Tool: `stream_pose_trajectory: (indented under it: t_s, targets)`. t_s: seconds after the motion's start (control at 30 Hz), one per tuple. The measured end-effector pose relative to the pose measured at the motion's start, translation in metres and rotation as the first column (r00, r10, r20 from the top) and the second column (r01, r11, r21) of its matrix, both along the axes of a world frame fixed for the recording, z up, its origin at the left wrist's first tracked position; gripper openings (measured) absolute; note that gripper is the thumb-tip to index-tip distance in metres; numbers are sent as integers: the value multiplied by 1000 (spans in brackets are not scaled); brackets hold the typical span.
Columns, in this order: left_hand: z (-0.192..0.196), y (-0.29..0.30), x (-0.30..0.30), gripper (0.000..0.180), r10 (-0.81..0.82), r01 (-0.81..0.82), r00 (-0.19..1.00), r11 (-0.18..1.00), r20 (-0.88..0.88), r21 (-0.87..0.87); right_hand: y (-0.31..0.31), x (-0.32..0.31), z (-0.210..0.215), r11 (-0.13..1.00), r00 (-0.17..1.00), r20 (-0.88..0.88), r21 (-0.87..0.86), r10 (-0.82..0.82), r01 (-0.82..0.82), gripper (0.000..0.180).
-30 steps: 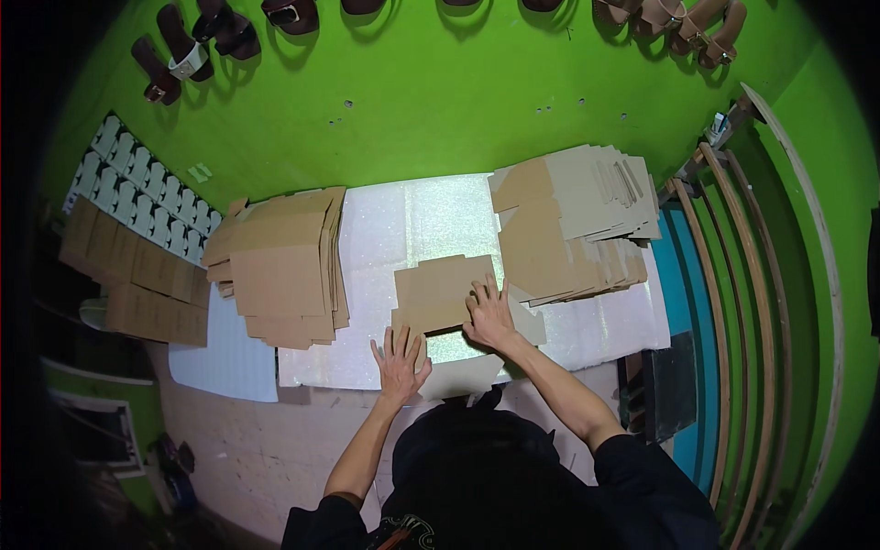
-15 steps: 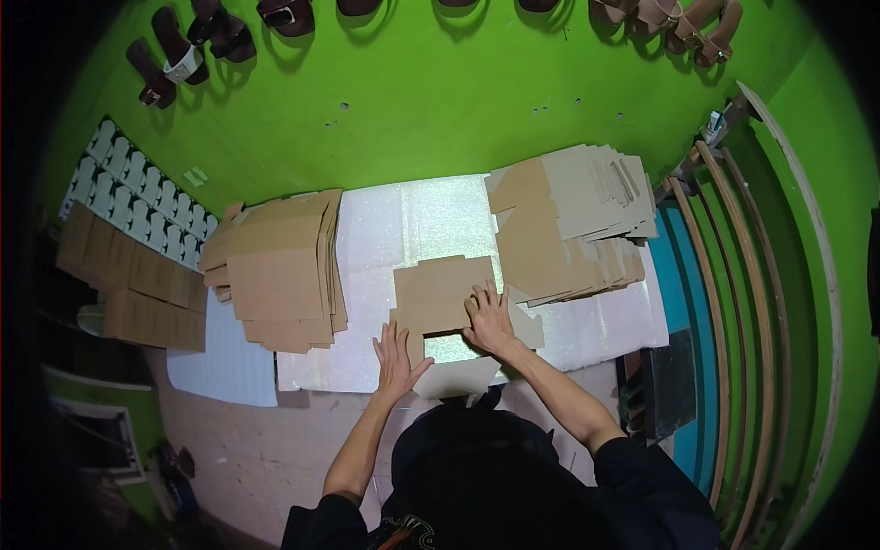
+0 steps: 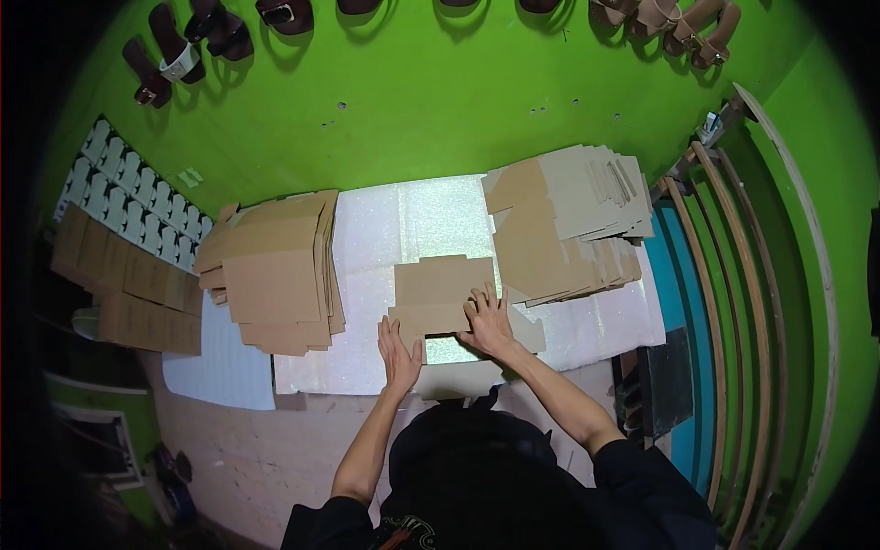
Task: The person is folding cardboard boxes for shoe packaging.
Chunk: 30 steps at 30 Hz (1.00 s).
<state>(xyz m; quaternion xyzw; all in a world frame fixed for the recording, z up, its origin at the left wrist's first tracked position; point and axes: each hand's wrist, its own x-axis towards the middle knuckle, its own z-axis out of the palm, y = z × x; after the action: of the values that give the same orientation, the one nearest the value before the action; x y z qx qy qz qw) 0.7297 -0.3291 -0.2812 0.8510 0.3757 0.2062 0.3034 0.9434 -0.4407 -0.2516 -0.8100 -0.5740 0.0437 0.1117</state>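
Observation:
A flat die-cut brown cardboard box blank (image 3: 445,280) lies at the near middle of the table, with an opening between its main panel and a near flap (image 3: 458,378). My left hand (image 3: 401,359) rests at the blank's near left side, fingers stretched forward and thumb by the opening. On the blank's right part lies my right hand (image 3: 489,327), fingers spread, with the thumb at the edge of the opening. Neither hand is closed around the cardboard. What lies under the palms is hidden.
Stacks of cardboard blanks lie left (image 3: 280,270) and right (image 3: 568,220) on the shiny white-covered table (image 3: 367,220). Brown boxes (image 3: 151,321) stand at far left. Sandals (image 3: 220,32) hang on the green wall; a wooden rack (image 3: 724,312) stands right.
My left hand has shifted slightly right, its thumb drawn closer to the fingers. The near flap looks flatter and lower. My right hand has barely moved, its thumb a little further left.

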Motion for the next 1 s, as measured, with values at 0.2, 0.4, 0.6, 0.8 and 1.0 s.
stream_pose_trajectory:
  t_s: [0.2, 0.4, 0.6, 0.8, 1.0]
  targets:
    - [-9, -3, -9, 64, -12, 12, 999, 1000, 47, -7, -4, -3, 5, 999, 1000, 5, -32, -8, 8, 71]
    - [6, 8, -21, 62, 0, -1, 999, 999, 39, 38, -43, 5, 34, 957, 935, -228, 40, -272, 288, 60]
    - [3, 9, -14, 64, -16, 27, 993, 995, -116, 97, -125, 23, -8, 777, 769, -188, 44, -610, 628, 64]
    - [36, 8, 45, 78, -476, 511, 850, 850, -224, 132, -133, 16, -16, 800, 756, -367, 50, -542, 598, 65]
    - [23, 9, 75, 60, -540, 603, 794, 761, -279, 241, -118, 7, 11, 836, 856, -405, 305, -320, 457, 51]
